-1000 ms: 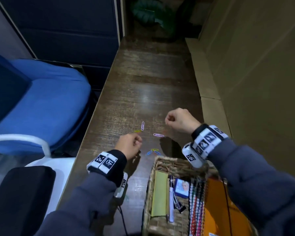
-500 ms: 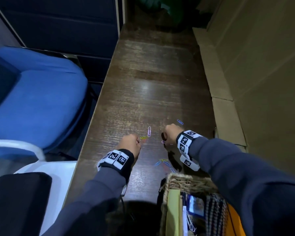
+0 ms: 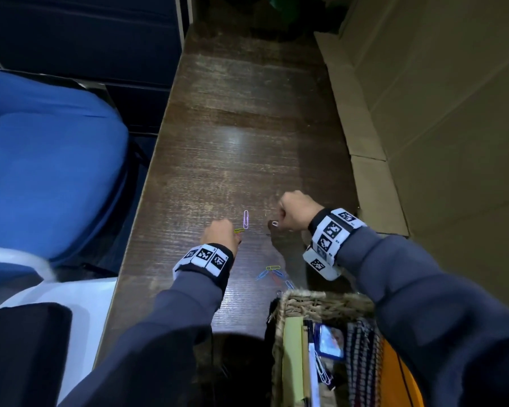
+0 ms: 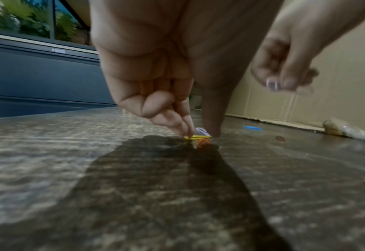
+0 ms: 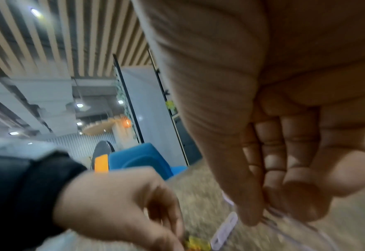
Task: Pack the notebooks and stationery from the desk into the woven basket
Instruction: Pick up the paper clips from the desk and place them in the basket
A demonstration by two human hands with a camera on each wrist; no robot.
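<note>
Coloured paper clips lie scattered on the dark wooden desk (image 3: 247, 127). My left hand (image 3: 238, 235) is down on the desk and pinches a yellow paper clip (image 4: 196, 136) between thumb and fingers, with something small and orange (image 4: 203, 142) under it. A purple clip (image 3: 245, 219) lies just beyond. My right hand (image 3: 276, 223) is raised a little and pinches a pale purple clip (image 3: 274, 223) at its fingertips (image 5: 250, 219). A cluster of blue, yellow and red clips (image 3: 272, 273) lies in front of the woven basket (image 3: 306, 301).
The basket holds a yellow-green pad (image 3: 291, 356), a pen, a card and spiral notebooks, one orange (image 3: 394, 377). A blue clip (image 4: 252, 127) lies farther back. Cardboard (image 3: 365, 142) lines the desk's right side. A blue chair (image 3: 50, 171) stands left of the desk.
My right hand came down to the pale purple clip, pinched it and lifted it off the desk. My left hand moved forward onto the yellow clip.
</note>
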